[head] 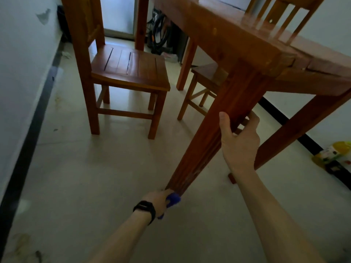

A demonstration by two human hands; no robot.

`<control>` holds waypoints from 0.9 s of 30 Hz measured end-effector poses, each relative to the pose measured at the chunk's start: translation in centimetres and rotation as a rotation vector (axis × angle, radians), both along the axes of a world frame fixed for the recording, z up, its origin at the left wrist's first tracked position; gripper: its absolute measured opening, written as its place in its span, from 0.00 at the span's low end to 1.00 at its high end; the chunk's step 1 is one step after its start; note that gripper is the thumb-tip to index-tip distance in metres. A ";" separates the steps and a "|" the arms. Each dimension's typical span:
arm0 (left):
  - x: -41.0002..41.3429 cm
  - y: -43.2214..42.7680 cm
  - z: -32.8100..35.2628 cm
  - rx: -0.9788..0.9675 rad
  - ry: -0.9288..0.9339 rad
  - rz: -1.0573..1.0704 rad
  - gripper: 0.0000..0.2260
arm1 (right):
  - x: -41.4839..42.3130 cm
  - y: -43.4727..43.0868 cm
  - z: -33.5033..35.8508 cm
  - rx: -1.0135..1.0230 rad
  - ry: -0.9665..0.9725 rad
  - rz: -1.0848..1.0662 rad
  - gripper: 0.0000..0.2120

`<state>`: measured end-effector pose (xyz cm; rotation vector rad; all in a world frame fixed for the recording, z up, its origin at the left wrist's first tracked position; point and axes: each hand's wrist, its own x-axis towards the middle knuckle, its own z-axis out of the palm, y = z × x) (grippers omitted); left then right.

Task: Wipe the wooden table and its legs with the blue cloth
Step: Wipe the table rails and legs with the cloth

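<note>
The wooden table [243, 35] fills the upper right, seen from low down. Its near leg [214, 130] slants down toward the floor. My left hand [157, 201], with a black band on the wrist, is closed on the blue cloth [173, 199] and presses it against the bottom of that leg. My right hand [240, 141] wraps around the same leg about halfway up, thumb on the near face and fingers behind it. Most of the cloth is hidden in my left hand.
A wooden chair [125, 71] stands on the tiled floor at the left of the table. A second chair [205, 80] is tucked under it. Cables [159, 35] lie at the back. A colourful bag [334, 156] rests by the right wall.
</note>
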<state>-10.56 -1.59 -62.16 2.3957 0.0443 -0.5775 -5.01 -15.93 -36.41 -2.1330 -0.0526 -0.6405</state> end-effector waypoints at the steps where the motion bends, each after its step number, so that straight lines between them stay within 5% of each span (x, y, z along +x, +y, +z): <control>1: 0.1 0.3 -0.3 -0.068 -0.033 0.091 0.19 | 0.2 0.0 -0.5 0.024 -0.015 -0.005 0.33; 5: 3.6 0.7 0.4 -0.378 -0.325 0.581 0.19 | 0.7 0.0 -4.7 0.136 -0.073 0.046 0.34; 9: 4.3 -1.6 1.0 -0.549 -0.662 0.477 0.19 | -0.4 0.0 -12.1 0.095 0.011 0.099 0.37; 11: 3.7 -2.5 -1.0 -0.522 -0.574 0.350 0.19 | -1.5 0.0 -15.5 0.065 0.084 0.132 0.37; 15: -1.1 -0.6 -6.2 -0.049 -0.017 -0.038 0.18 | -3.8 -2.2 -19.8 0.076 0.403 0.193 0.29; 19: -3.3 0.2 -5.5 -0.401 0.035 0.344 0.11 | -6.8 -5.1 -25.2 0.179 0.840 0.202 0.30; 22: -2.7 -0.8 -3.6 -0.781 0.159 0.628 0.14 | -9.1 -5.5 -27.5 0.463 1.133 0.315 0.35; 27: -2.7 -4.0 -1.2 -0.831 0.287 0.539 0.12 | -9.4 -3.0 -26.4 0.731 0.999 0.321 0.21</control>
